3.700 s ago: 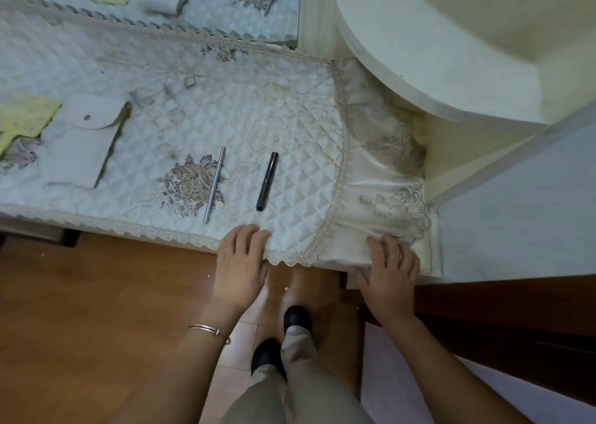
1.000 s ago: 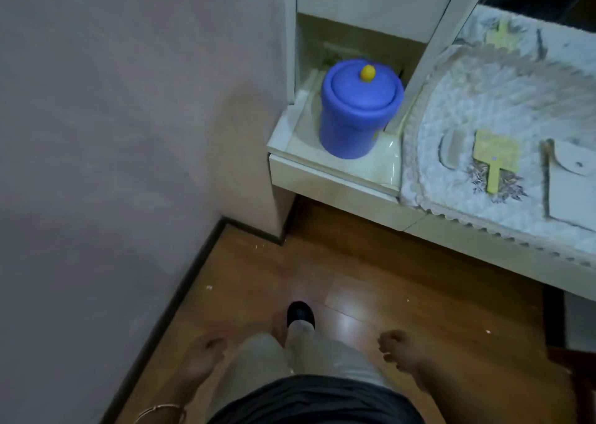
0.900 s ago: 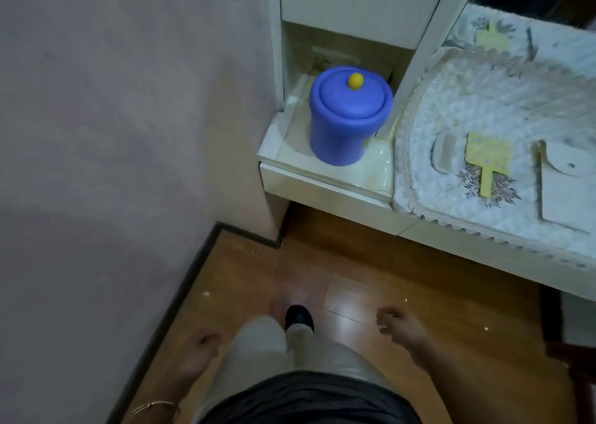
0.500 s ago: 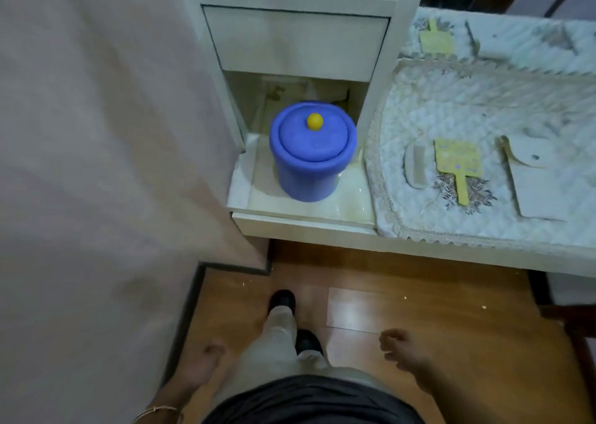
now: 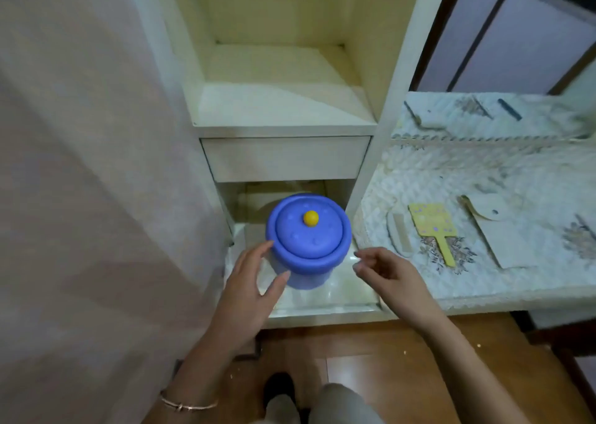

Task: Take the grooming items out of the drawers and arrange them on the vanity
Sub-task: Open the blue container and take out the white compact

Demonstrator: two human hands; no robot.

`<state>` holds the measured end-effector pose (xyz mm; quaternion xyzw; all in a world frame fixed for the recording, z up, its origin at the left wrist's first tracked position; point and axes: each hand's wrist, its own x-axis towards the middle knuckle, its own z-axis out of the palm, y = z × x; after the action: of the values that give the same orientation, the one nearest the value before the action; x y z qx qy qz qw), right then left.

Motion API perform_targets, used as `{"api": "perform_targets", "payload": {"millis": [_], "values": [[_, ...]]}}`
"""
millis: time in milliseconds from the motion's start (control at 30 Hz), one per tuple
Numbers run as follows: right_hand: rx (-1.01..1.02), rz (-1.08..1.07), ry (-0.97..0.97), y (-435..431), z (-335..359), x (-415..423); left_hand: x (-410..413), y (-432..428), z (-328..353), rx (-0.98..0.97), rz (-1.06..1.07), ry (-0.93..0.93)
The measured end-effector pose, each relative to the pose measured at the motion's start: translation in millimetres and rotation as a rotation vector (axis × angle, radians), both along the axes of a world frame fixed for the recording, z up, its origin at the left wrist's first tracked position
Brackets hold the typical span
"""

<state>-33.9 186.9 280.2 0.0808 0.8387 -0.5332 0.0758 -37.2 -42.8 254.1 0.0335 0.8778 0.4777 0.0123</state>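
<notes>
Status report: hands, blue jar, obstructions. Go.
Left hand open, fingers at blue jar side. Right hand open, short of it. Jar lidded, upright on pulled-out shelf. Nothing in the way.

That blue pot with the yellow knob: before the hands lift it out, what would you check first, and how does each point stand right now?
1. Both hands free: ok. The left hand and right hand are open and hold nothing.
2. Hands on either side of the blue pot: ok. The left fingertips are at its wall; the right hand is a little way off.
3. Lid seated: ok. It sits level, with the yellow knob centred.
4. Room above to lift: cannot tell. The closed drawer front hangs above and behind it.
5. Landing spot on the quilted vanity cover: ok. Bare cloth lies behind the comb and yellow paddle brush.
6. Weight or contents: cannot tell.
</notes>
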Motion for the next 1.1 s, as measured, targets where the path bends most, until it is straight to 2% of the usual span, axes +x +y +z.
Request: {"api": "perform_targets", "payload": {"millis": [100,200,300,367,533,667,800,967,1100], "values": [[0.053,-0.028,0.191,-17,20,-30,-27,7,9,-0.055,-0.017,0.001],[0.198,0.054,0.276,-34,20,-58,-39,9,8,-0.135,-0.064,-0.03],[0.39,0.147,0.313,-47,5,-77,-42,10,2,-0.084,-0.077,-0.051],[0.446,0.164,0.333,-51,-4,-81,-42,11,-2,-0.04,-0.063,-0.073],[0.412,0.185,0.373,-48,-12,-84,-44,9,-1,-0.046,-0.057,-0.071],[0.229,0.175,0.388,-39,-1,-80,-42,10,-1,-0.025,-0.052,-0.021],[0.099,0.079,0.485,-12,9,-67,-41,8,-3,-0.007,-0.058,-0.048],[0.111,-0.166,0.555,29,-1,-50,-45,8,-3,-0.022,-0.061,-0.1],[0.196,-0.262,0.4,47,-39,-45,-47,8,-7,0.0,-0.036,-0.121]]}}
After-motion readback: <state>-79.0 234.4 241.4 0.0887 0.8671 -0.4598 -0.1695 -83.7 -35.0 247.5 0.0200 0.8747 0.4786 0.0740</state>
